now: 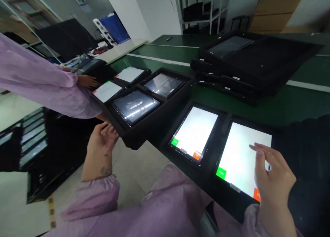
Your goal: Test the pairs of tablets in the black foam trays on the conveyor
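Observation:
My right hand (273, 177) hovers over a lit white tablet screen (239, 158) with green and orange buttons, fingers stretched out and holding nothing. A second lit tablet (194, 130) lies just left of it in the same black tray (224, 122). My left hand (101, 142) reaches to the near corner of another black tray (134, 135), fingers slightly curled against its edge; that tray holds two dark screens (135, 106) and two white ones. Whether the left hand grips the tray is unclear.
A co-worker's pink sleeve (41, 82) and hand (87, 80) reach in from the left onto the far tray. Stacked black trays (247, 79) sit on the green bench (306, 72) behind. A rack of dark screens (33, 137) stands low at left.

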A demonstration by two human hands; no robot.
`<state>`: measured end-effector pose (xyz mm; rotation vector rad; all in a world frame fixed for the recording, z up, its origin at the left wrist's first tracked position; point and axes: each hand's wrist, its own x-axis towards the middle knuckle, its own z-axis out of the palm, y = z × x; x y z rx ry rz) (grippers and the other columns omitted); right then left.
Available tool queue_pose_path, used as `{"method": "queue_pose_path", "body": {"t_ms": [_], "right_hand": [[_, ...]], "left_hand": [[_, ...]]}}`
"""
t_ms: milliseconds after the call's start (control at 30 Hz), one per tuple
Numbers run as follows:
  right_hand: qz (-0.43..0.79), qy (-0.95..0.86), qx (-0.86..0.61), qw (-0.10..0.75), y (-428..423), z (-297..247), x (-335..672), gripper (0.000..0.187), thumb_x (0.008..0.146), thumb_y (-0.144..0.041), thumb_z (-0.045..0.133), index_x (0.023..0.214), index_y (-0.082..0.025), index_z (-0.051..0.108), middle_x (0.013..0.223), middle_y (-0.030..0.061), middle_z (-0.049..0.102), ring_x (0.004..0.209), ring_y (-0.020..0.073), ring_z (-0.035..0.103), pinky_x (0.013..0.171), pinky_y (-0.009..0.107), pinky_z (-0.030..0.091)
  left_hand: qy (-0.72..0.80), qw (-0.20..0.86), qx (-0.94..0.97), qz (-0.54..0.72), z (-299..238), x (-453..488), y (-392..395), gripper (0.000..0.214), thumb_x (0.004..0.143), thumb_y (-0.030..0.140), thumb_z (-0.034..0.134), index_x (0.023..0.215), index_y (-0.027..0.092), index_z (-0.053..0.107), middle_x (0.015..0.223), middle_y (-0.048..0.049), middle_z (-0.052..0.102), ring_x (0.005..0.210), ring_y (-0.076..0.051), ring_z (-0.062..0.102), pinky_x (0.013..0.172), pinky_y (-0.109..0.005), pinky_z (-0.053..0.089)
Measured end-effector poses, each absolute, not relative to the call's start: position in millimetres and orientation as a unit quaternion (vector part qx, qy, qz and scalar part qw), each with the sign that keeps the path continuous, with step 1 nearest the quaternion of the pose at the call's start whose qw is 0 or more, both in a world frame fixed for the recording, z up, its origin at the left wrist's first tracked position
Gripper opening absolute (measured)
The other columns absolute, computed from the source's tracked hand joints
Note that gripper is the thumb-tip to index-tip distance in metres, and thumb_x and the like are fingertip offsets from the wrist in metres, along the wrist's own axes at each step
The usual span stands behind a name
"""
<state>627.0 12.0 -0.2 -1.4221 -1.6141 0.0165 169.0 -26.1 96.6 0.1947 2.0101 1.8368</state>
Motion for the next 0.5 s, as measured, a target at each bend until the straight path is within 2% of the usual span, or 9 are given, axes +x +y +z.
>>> {"method": "queue_pose_path", "body": {"t_ms": [100, 200, 367, 433, 500], "right_hand": [[0.02, -0.65, -0.585, 0.485, 12, -1, 627, 0.04, 0.109, -0.04, 0.051, 0.093, -0.021, 0.083, 0.095, 0.006, 0.08, 0.083, 0.0213, 0.076, 0.066, 0.035, 0.052], [0.055, -0.615, -0.6, 0.509, 13, -1, 628, 0.043, 0.105, -0.046, 0.053, 0.088, -0.022, 0.083, 0.091, 0.0061, 0.08, 0.083, 0.0224, 0.075, 0.071, 0.037, 0.055], [0.114, -0.548, -0.626, 0.543, 15, -3, 633, 0.044, 0.097, -0.054, 0.059, 0.082, -0.021, 0.083, 0.09, 0.0093, 0.079, 0.087, 0.0258, 0.075, 0.077, 0.041, 0.057], [0.129, -0.528, -0.63, 0.554, 16, -5, 635, 0.049, 0.096, -0.061, 0.059, 0.082, -0.02, 0.082, 0.091, 0.0102, 0.078, 0.085, 0.0261, 0.075, 0.079, 0.043, 0.059], [0.162, -0.505, -0.631, 0.567, 17, -7, 636, 0.057, 0.093, -0.07, 0.059, 0.083, -0.018, 0.081, 0.092, 0.0114, 0.077, 0.081, 0.0256, 0.075, 0.078, 0.044, 0.06]], "left_hand": [[0.616, 0.309, 0.058, 0.722, 85, 192, -23, 0.024, 0.094, 0.036, 0.052, 0.088, 0.021, 0.07, 0.088, -0.0062, 0.077, 0.108, -0.021, 0.072, 0.086, -0.03, 0.063], [0.567, 0.391, 0.058, 0.723, 71, 218, -5, 0.022, 0.089, 0.046, 0.064, 0.094, 0.025, 0.069, 0.093, -0.0051, 0.079, 0.113, -0.027, 0.073, 0.082, -0.038, 0.066], [0.578, 0.429, 0.069, 0.691, 51, 258, 26, 0.009, 0.077, 0.031, 0.064, 0.084, 0.025, 0.062, 0.085, -0.0023, 0.075, 0.098, -0.024, 0.076, 0.068, -0.027, 0.064], [0.569, 0.409, 0.073, 0.709, 45, 262, 18, 0.013, 0.069, 0.028, 0.062, 0.082, 0.025, 0.062, 0.082, -0.0014, 0.075, 0.099, -0.024, 0.076, 0.069, -0.026, 0.064], [0.577, 0.383, 0.126, 0.71, 41, 257, -1, 0.025, 0.065, 0.031, 0.062, 0.09, 0.028, 0.066, 0.086, -0.001, 0.077, 0.106, -0.026, 0.075, 0.076, -0.031, 0.066]]}}
